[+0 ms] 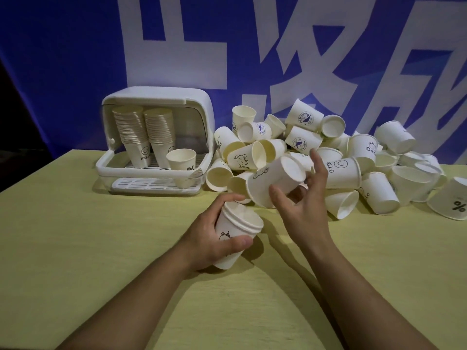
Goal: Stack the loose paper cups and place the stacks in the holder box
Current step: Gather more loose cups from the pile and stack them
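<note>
My left hand grips a short stack of white paper cups, mouths tilted up and to the right, just above the yellow table. My right hand holds a single white cup lying on its side above the near edge of the pile, thumb under it and fingers curled over its base. A large heap of loose white paper cups spreads along the back right of the table. The white holder box stands open at back left with two tall stacks and a single cup inside.
The yellow table stretches wide in front of me. A blue banner with large white characters hangs behind the table. One upside-down cup with a percent sign sits at the far right edge.
</note>
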{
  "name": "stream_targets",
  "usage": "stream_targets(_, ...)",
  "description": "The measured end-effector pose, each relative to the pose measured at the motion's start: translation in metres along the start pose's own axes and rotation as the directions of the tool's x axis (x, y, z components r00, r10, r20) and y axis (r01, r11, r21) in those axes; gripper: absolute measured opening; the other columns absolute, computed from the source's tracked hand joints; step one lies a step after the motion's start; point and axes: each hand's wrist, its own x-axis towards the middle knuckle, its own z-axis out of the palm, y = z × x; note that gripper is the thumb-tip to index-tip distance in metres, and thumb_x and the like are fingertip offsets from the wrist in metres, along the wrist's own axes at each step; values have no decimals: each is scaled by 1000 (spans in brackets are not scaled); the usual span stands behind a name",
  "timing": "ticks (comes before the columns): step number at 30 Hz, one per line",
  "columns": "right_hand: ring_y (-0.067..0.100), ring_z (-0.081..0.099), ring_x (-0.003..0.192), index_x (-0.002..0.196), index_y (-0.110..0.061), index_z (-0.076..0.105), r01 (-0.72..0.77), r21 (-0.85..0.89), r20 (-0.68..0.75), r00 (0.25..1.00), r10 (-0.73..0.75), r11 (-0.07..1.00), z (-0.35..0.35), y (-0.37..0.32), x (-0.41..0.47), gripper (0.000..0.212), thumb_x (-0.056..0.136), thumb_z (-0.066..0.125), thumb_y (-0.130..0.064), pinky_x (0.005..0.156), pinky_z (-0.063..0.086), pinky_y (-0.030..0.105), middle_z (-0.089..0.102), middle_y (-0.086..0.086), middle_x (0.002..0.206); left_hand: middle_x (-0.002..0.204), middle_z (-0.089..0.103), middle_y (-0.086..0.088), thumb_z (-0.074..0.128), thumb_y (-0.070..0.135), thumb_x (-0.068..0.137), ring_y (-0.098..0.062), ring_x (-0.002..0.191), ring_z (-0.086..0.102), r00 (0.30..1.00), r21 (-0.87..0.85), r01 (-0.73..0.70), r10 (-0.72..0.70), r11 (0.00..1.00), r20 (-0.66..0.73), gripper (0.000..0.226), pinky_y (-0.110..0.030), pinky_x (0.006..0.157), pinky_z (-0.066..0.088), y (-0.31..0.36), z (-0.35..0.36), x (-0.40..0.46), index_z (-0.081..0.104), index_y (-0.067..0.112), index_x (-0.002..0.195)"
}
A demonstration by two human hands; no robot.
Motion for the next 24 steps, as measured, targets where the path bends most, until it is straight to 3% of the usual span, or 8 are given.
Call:
stream_targets(4, 10, 51, 127, 143, -38, 39, 125, 2, 30, 992, -125, 992, 6, 2, -3, 75, 78, 73, -21, 99, 52, 28, 45, -10, 137, 120, 64, 14, 80, 57, 55, -10, 104, 66, 999, 15, -16, 15, 1000, 32, 82, -32, 90, 56, -1, 0, 0, 43, 67, 129)
stream_targets(7, 18, 55, 119, 125, -44, 43, 100, 51, 39, 994, -102, 994, 9, 7, -5, 60, 75, 74, -31, 97, 52, 45, 49, -14, 127, 127, 61, 14, 80, 58, 56, -6, 107, 65, 999, 16, -30, 29, 999, 20, 90, -26, 89, 55, 0, -1, 0, 37, 69, 134)
stream_targets(9, 17, 59, 110, 116, -38, 46, 70, 91, 58, 995, -76, 993, 10, 7, -7, 47, 77, 71, -40, 89, 55, 43, 52, -22, 117, 132, 59, 11, 81, 58, 57, -8, 110, 64, 999, 8, -27, 27, 1000, 18, 94, -31, 92, 55, 1, -1, 0, 33, 69, 138)
stream_targets(11, 22, 59, 104, 105, -26, 51, 27, 179, 81, 996, -42, 984, 11, 7, -8, 33, 82, 63, -47, 78, 55, 48, 56, -15, 113, 133, 61, 8, 83, 55, 58, -12, 114, 64, 999, -12, -31, 32, 999, 11, 98, -36, 96, 54, 0, -1, 0, 31, 68, 140)
stream_targets(14, 18, 57, 95, 89, -22, 53, 10, 201, 52, 998, -20, 980, 13, 7, -6, 25, 85, 61, -46, 80, 51, 44, 60, -9, 101, 129, 64, 11, 85, 52, 58, -11, 114, 65, 999, -18, -35, 35, 999, 12, 101, -35, 98, 53, 1, 0, -1, 29, 68, 140)
stream_targets(18, 12, 54, 99, 110, -24, 50, -25, 297, 78, 997, 2, 955, 13, 1, -7, 44, 76, 76, -34, 75, 52, 21, 51, 0, 104, 127, 68, 9, 87, 50, 59, -16, 115, 67, 999, -26, -44, 44, 999, 27, 109, -49, 102, 52, 1, 2, -1, 22, 67, 145)
stream_targets(21, 4, 56, 96, 130, -35, 46, -46, 263, 166, 986, 2, 964, 15, 0, -9, 68, 75, 82, -18, 80, 56, 26, 47, 2, 102, 131, 66, 9, 87, 52, 58, -18, 113, 69, 999, -34, -42, 43, 999, 24, 113, -53, 98, 55, 2, 2, 0, 16, 70, 145)
stream_targets(24, 7, 60, 98, 130, -34, 52, -38, 188, 211, 977, -3, 981, 19, 2, -12, 63, 80, 81, -8, 86, 57, 30, 53, 0, 98, 137, 58, 12, 86, 53, 59, -16, 110, 69, 999, -31, -45, 45, 999, -4, 115, -53, 93, 57, 1, 1, 0, 11, 72, 143)
